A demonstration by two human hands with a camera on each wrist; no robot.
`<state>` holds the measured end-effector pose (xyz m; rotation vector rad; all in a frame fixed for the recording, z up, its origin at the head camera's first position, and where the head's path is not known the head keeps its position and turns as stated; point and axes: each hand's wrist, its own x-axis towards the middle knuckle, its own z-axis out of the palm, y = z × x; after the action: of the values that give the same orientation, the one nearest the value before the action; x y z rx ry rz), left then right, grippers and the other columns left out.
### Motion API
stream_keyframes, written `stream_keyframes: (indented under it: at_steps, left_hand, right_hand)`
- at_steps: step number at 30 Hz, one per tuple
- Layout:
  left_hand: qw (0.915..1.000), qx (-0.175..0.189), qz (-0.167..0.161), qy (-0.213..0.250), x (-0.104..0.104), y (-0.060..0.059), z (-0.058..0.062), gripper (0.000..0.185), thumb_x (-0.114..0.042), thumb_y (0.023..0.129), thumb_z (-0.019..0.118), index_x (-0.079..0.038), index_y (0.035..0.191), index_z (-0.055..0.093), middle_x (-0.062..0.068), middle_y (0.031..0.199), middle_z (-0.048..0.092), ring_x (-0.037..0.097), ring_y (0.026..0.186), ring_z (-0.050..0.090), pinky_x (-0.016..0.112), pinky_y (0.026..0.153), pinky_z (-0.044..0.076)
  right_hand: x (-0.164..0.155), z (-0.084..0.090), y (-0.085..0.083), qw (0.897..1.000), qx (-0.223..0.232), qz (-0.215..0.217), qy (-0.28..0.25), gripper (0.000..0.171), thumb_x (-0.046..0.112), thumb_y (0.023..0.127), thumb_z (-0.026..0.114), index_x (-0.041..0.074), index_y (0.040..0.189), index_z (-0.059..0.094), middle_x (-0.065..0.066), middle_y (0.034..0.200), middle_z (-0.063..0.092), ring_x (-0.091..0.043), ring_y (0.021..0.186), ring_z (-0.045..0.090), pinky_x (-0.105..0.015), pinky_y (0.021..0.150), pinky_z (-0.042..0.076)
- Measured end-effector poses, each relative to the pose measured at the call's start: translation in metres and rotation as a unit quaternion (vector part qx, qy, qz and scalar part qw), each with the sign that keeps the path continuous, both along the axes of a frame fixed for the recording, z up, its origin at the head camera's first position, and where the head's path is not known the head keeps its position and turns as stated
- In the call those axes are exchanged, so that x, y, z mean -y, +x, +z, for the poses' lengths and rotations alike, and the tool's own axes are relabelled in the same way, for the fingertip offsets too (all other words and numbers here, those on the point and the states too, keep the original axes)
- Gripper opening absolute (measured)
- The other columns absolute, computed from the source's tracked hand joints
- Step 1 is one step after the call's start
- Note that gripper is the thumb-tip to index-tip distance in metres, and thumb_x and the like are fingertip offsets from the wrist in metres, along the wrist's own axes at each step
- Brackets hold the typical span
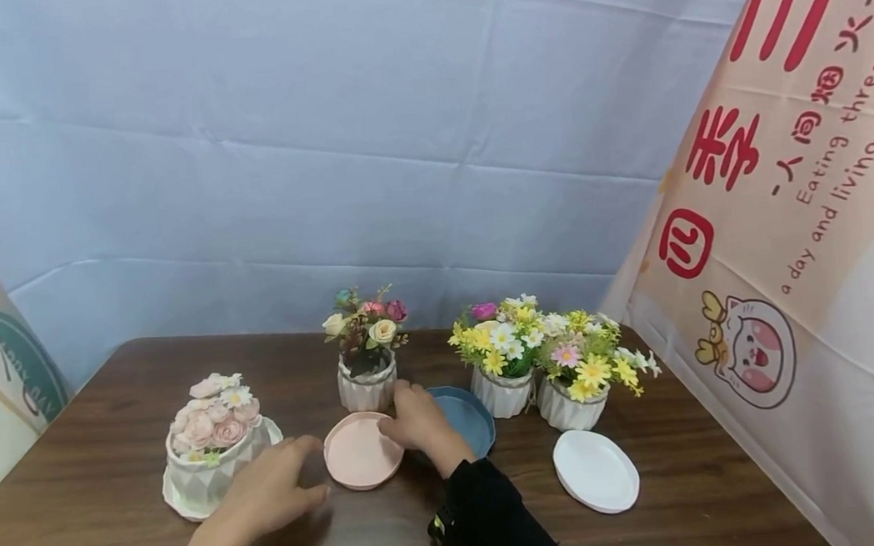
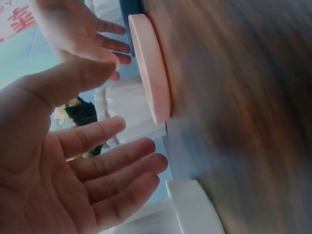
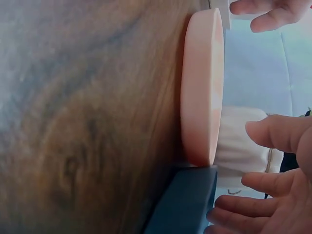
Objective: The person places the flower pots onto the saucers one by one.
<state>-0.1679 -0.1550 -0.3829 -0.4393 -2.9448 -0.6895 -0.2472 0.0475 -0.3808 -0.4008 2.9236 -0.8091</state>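
Observation:
A pink saucer (image 1: 363,450) lies on the table between my two hands. My left hand (image 1: 270,488) hovers at its left side, thumb and fingers spread, with nothing in them. At its right edge is my right hand (image 1: 419,424), fingers extended over the blue saucer (image 1: 470,417); whether it touches either saucer I cannot tell. In the right wrist view those fingers hold nothing. Just behind the pink saucer stands a white ribbed pot (image 1: 367,386) of artificial roses (image 1: 382,332). Part of the blue saucer is hidden by my right hand.
On the left, a faceted white pot (image 1: 205,481) of pale pink flowers sits on a white saucer (image 1: 270,431). Two white pots, one left (image 1: 501,393) and one right (image 1: 571,407), hold yellow and white flowers. A white saucer (image 1: 596,472) lies before them. Cloth hangs behind the table.

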Motion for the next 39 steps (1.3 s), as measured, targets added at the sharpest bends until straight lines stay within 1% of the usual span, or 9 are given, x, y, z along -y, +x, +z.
stream_keyframes:
  at_steps: [4, 8, 12, 18, 25, 27, 30, 34, 39]
  left_hand:
    - [0.9993, 0.012, 0.006, 0.035, -0.002, -0.007, -0.002, 0.042, -0.023, 0.068, 0.078, -0.004, 0.103, 0.063, 0.007, 0.091, 0.065, 0.028, 0.085, 0.062, 0.046, 0.071, 0.05]
    - [0.9973, 0.031, 0.024, 0.063, -0.004, -0.013, -0.006, 0.04, -0.02, 0.07, 0.075, 0.0, 0.102, 0.063, 0.004, 0.079, 0.062, 0.023, 0.072, 0.059, 0.041, 0.061, 0.049]
    - [0.9944, 0.046, 0.039, 0.087, -0.006, -0.017, -0.009, 0.034, -0.017, 0.072, 0.074, 0.003, 0.098, 0.063, 0.002, 0.071, 0.058, 0.017, 0.064, 0.054, 0.036, 0.056, 0.046]
    - [0.9929, 0.05, 0.053, 0.094, -0.01, -0.023, -0.012, 0.026, -0.017, 0.074, 0.073, 0.002, 0.09, 0.065, 0.002, 0.069, 0.057, 0.017, 0.064, 0.052, 0.037, 0.058, 0.045]
    - [0.9944, 0.028, 0.055, 0.086, -0.013, -0.029, -0.016, 0.017, -0.012, 0.07, 0.072, -0.001, 0.082, 0.066, 0.005, 0.076, 0.062, 0.024, 0.07, 0.056, 0.041, 0.062, 0.047]
    - [0.9943, 0.028, 0.057, 0.085, -0.014, -0.03, -0.017, 0.016, -0.01, 0.068, 0.071, -0.001, 0.08, 0.065, 0.005, 0.075, 0.061, 0.023, 0.068, 0.056, 0.039, 0.061, 0.047]
    - [0.9912, 0.046, 0.066, 0.105, -0.015, -0.031, -0.017, 0.019, -0.004, 0.064, 0.067, 0.001, 0.082, 0.063, 0.004, 0.067, 0.058, 0.018, 0.057, 0.055, 0.032, 0.053, 0.047]
    - [0.9836, 0.078, 0.083, 0.14, -0.015, -0.03, -0.017, 0.028, 0.002, 0.063, 0.062, 0.007, 0.09, 0.06, 0.003, 0.059, 0.056, 0.013, 0.044, 0.057, 0.025, 0.043, 0.047]
    - [0.9773, 0.101, 0.092, 0.162, -0.016, -0.028, -0.015, 0.033, 0.004, 0.063, 0.06, 0.01, 0.095, 0.058, 0.004, 0.06, 0.057, 0.012, 0.043, 0.059, 0.024, 0.043, 0.049]
  right_hand:
    - [0.0, -0.001, -0.006, 1.0, 0.006, -0.001, -0.019, 0.056, 0.021, 0.085, 0.066, -0.009, 0.126, 0.044, -0.025, 0.116, 0.052, -0.036, 0.109, 0.051, -0.045, 0.086, 0.045]
    - [0.0, -0.001, -0.011, 0.999, 0.0, -0.007, -0.044, 0.06, 0.019, 0.084, 0.067, -0.014, 0.127, 0.04, -0.028, 0.114, 0.053, -0.039, 0.11, 0.051, -0.046, 0.087, 0.045]
    - [0.0, -0.001, -0.015, 0.997, 0.002, -0.02, -0.076, 0.067, 0.019, 0.085, 0.066, -0.016, 0.132, 0.032, -0.031, 0.119, 0.051, -0.041, 0.113, 0.048, -0.048, 0.089, 0.044]
    - [0.0, -0.001, -0.022, 0.994, 0.013, -0.033, -0.102, 0.078, 0.022, 0.085, 0.065, -0.014, 0.139, 0.022, -0.031, 0.124, 0.049, -0.04, 0.117, 0.046, -0.049, 0.088, 0.045]
    - [0.007, -0.001, -0.027, 0.991, -0.005, -0.035, -0.127, 0.08, 0.023, 0.082, 0.071, -0.012, 0.137, 0.024, -0.03, 0.123, 0.049, -0.039, 0.116, 0.047, -0.047, 0.09, 0.044]
    - [0.01, -0.001, -0.028, 0.99, -0.01, -0.036, -0.134, 0.08, 0.022, 0.08, 0.073, -0.012, 0.135, 0.025, -0.03, 0.121, 0.049, -0.039, 0.115, 0.048, -0.046, 0.089, 0.044]
    - [0.015, 0.001, -0.029, 0.99, -0.009, -0.044, -0.136, 0.084, 0.023, 0.079, 0.074, -0.013, 0.135, 0.023, -0.033, 0.123, 0.045, -0.04, 0.115, 0.047, -0.046, 0.09, 0.043]
    - [0.019, 0.002, -0.031, 0.988, 0.008, -0.061, -0.145, 0.092, 0.029, 0.079, 0.074, -0.012, 0.139, 0.016, -0.033, 0.131, 0.038, -0.04, 0.12, 0.042, -0.047, 0.093, 0.041]
    - [0.019, 0.003, -0.037, 0.985, 0.022, -0.07, -0.156, 0.1, 0.031, 0.078, 0.075, -0.012, 0.142, 0.01, -0.033, 0.137, 0.031, -0.041, 0.124, 0.037, -0.047, 0.094, 0.04]
